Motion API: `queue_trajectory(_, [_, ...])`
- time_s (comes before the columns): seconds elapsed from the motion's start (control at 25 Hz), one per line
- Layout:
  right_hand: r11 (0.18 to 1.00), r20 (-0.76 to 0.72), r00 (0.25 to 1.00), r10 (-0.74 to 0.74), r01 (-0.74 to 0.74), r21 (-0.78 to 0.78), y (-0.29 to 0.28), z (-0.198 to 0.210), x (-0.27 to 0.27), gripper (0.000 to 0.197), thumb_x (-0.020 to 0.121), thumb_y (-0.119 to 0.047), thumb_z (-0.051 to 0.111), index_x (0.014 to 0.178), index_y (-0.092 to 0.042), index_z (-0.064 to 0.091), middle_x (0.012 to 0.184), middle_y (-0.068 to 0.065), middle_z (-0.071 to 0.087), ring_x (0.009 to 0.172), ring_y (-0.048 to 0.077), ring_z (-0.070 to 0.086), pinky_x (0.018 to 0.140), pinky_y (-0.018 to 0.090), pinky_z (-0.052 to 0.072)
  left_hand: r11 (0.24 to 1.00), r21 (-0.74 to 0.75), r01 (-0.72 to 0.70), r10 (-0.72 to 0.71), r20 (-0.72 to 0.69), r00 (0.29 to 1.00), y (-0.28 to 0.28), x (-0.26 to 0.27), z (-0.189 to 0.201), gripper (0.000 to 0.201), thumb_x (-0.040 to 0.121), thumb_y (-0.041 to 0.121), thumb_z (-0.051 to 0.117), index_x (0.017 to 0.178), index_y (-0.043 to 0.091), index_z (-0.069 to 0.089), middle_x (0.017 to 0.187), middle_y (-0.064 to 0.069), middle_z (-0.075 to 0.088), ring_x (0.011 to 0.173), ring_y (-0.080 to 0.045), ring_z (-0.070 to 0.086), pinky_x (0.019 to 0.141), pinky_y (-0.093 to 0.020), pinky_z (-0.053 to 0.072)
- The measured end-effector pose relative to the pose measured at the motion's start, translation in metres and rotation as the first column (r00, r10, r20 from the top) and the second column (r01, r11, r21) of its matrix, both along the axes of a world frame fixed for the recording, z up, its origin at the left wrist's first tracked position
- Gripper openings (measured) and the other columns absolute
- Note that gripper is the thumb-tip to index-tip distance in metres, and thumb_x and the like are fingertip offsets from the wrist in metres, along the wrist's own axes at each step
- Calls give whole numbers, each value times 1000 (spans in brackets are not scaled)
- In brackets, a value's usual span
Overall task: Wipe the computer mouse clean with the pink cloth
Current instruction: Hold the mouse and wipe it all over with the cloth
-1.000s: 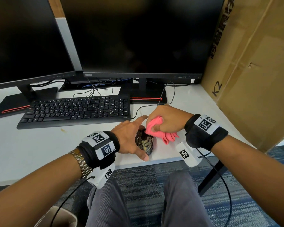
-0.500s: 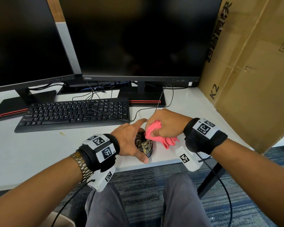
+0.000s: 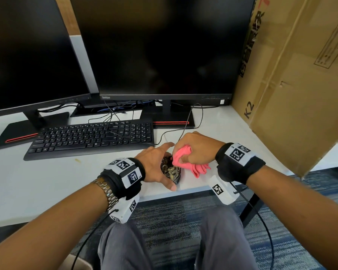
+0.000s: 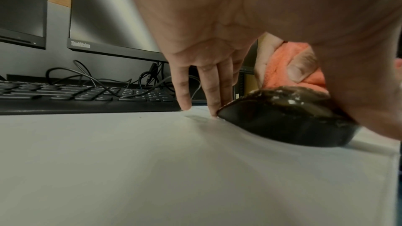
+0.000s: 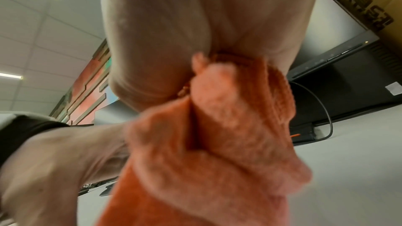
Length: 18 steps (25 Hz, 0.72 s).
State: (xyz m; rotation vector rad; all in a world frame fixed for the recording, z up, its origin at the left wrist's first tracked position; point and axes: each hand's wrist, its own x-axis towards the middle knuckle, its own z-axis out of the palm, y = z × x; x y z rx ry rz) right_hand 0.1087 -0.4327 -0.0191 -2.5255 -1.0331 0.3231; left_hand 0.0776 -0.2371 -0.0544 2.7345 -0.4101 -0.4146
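Note:
A dark computer mouse (image 3: 171, 170) with pale smears on its top (image 4: 282, 118) sits near the front edge of the white desk (image 3: 47, 182). My left hand (image 3: 153, 164) holds it by the sides, thumb on the near side and fingers (image 4: 214, 90) down on the desk along the far side. My right hand (image 3: 197, 147) grips a bunched pink cloth (image 3: 180, 155) and presses it onto the mouse's right upper side. Seen from the left wrist, the cloth (image 4: 280, 64) lies on the mouse's back. It fills the right wrist view (image 5: 217, 143), where the mouse is hidden.
A black keyboard (image 3: 90, 137) lies behind and to the left of the hands. Two dark monitors (image 3: 164, 45) stand at the back, and the mouse cable (image 3: 183, 129) runs toward them. A large cardboard box (image 3: 291, 94) closes off the right side. The desk edge is just below the mouse.
The right hand and cloth have shifted only slightly over the mouse. The left hand keeps the same hold.

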Motion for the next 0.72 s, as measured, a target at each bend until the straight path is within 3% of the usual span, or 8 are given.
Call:
queue_trajectory(0.12, [1000,8,1000,-10,10,-3,-1,1,-2,26,86,-14,64,108,-17,77,104,0,76,97,16,65,91,33,52,1000,-2,-10,10,-5,1000,-1,-2,2,138,35,70,83,150,36,15,140,0,56,131,-24,46,108,-45,39])
queue_trajectory(0.28, [995,34,995,-90,88,47,-3,-8,-5,26,84,-13,64,106,-18,78,103,0,76,99,18,67,93,40,54,1000,-7,-10,10,26,1000,-1,-7,2,128,47,61,87,151,31,18,142,7,55,132,-22,43,110,-41,34])
queue_trajectory(0.48, [998,14,998,-62,62,26,-3,-6,-13,27,83,-9,62,103,-17,78,103,1,76,100,19,67,92,41,54,1000,1,-8,8,33,999,-1,-8,3,126,51,59,87,152,33,17,142,7,54,132,-23,41,107,-39,33])
queue_trajectory(0.72, [992,39,991,-128,128,24,4,-12,-8,27,78,-19,64,101,-25,77,97,0,76,95,23,67,89,45,55,1000,3,6,-6,29,1000,-2,-8,5,121,51,58,87,150,32,22,140,3,55,130,-25,43,107,-39,36])
